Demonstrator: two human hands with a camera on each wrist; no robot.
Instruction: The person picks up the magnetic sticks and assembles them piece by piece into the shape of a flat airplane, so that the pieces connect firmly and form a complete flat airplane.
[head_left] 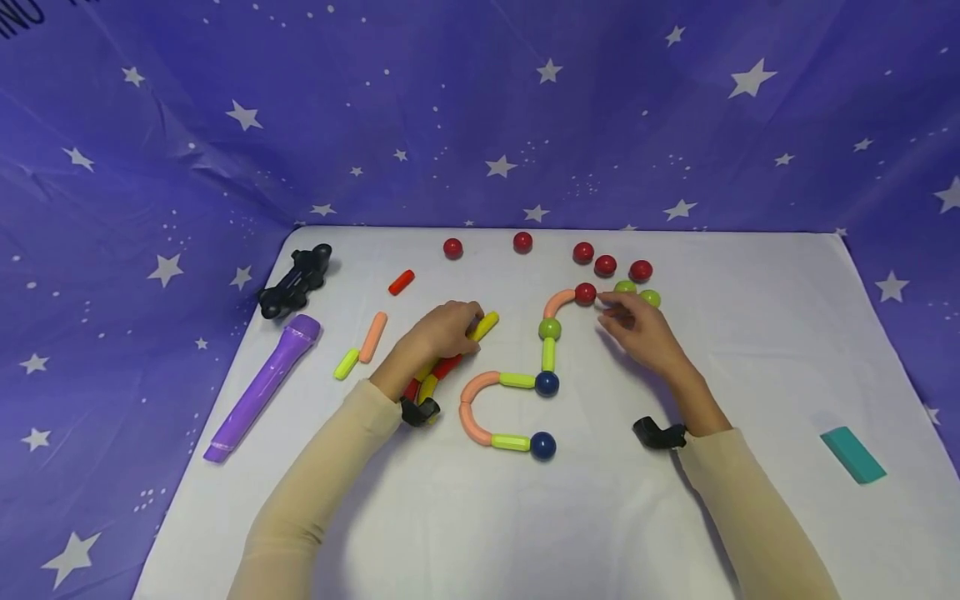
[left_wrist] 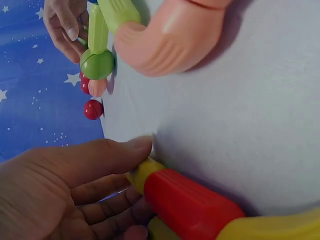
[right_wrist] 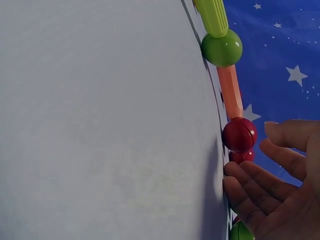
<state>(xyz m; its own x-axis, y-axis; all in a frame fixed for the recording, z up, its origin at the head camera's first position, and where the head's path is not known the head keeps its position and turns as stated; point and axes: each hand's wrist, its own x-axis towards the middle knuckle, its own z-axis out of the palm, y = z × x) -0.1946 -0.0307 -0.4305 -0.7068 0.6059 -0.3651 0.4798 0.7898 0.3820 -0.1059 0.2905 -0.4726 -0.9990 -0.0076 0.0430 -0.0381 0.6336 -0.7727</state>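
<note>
My left hand pinches a yellow stick between thumb and fingers, above a small pile of red and yellow pieces. In the left wrist view a red stick lies right beside the thumb. My right hand has loosely spread fingers with nothing between them, close beside a red ball. That ball ends a chain: a curved pink piece, a green ball, a lime stick, a dark blue ball, another lime stick, two pink curves, a lime stick and a second blue ball.
Several loose red balls line the table's back, with green balls by the right hand. Leftward lie a red stick, pink stick, lime stick, purple microphone and black object. A teal block lies right.
</note>
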